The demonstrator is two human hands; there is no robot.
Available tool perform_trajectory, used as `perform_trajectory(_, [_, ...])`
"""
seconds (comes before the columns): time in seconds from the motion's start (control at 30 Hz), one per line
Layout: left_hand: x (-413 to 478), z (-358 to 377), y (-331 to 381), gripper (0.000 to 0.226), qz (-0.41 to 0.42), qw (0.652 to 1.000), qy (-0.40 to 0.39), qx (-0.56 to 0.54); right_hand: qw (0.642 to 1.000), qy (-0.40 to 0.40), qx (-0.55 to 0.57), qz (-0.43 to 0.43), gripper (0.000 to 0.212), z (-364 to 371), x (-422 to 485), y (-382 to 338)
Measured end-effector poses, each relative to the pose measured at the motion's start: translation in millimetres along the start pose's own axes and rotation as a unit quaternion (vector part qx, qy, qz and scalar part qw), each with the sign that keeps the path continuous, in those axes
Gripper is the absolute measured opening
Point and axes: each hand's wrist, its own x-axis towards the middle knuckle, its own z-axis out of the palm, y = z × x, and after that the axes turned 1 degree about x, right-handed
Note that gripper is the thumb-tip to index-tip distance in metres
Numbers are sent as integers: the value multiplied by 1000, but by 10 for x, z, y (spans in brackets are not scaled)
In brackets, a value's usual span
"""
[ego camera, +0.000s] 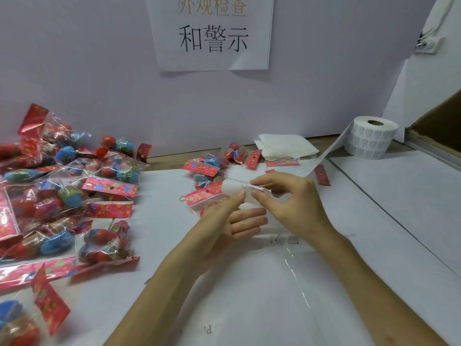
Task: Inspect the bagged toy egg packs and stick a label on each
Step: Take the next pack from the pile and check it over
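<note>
My right hand [287, 203] pinches a small white label [257, 188] between thumb and forefinger at the end of a paper strip [324, 156] that runs back to the label roll [371, 137]. My left hand [232, 218] lies beside it, thumb touching the strip's white backing, its fingers relaxed over a bagged toy egg pack [207, 196] with a pink flowered header. Two more packs [207, 168] lie just behind the hands. A large pile of bagged egg packs [62, 196] covers the table's left side.
A folded white cloth [284, 146] lies at the back by the wall. A clear plastic sheet [294, 258] lies on the white paper under my wrists. A cardboard box edge [439, 126] stands at the right. A printed sign [212, 33] hangs on the wall.
</note>
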Motion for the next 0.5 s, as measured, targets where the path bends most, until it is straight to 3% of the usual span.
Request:
perform_trajectory(0.1, [-4,16,-17,42,-15,1000,-7,-14,1000,-6,8,6,14,-8,-7,-23])
perform_trajectory(0.23, [13,-10,-26,41,34,997,-10,-64,1000,-26,11,8,9,7,-16,-69])
perform_trajectory(0.5, [96,-44,-103,34,108,990,77,-44,995,-70,43,55,17,-23,-10,-106])
